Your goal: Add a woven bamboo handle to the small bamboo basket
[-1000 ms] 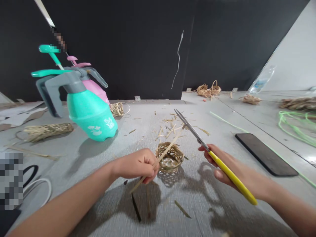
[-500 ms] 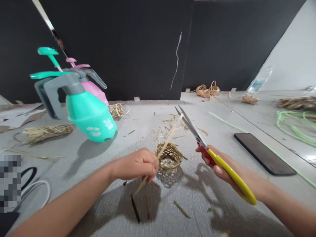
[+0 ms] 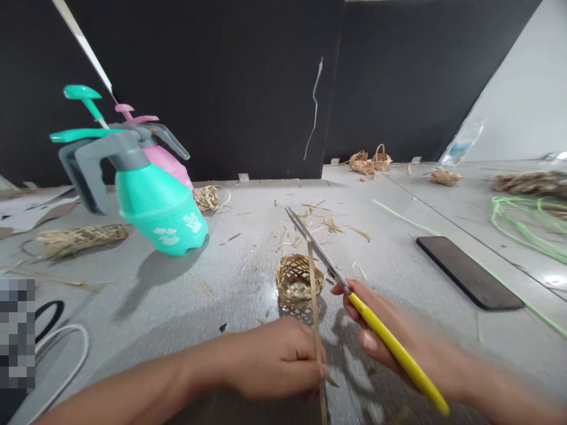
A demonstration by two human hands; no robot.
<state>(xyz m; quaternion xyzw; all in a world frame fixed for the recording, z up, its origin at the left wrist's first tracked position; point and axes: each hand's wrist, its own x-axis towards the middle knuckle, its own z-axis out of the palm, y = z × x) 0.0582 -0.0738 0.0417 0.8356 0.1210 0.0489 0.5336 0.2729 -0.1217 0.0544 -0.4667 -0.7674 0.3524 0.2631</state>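
Observation:
My left hand is closed on a thin pale strip, which stands nearly upright with its top end at the scissor blades. My right hand grips the scissors by their yellow and red handles. Their blades point up and to the left and look nearly closed, crossing the strip's tip. Behind the strip, a small woven basket sits on the grey table. Cut bits of strip lie scattered beyond it.
A green spray bottle and a pink one stand at the left, near a woven bundle. On the right lie a black phone and green cord. Small baskets sit by the dark wall.
My left hand has moved right and nearer to me, turning the strip more upright. The scissors have swung left, and their blades have closed together at the strip's top.

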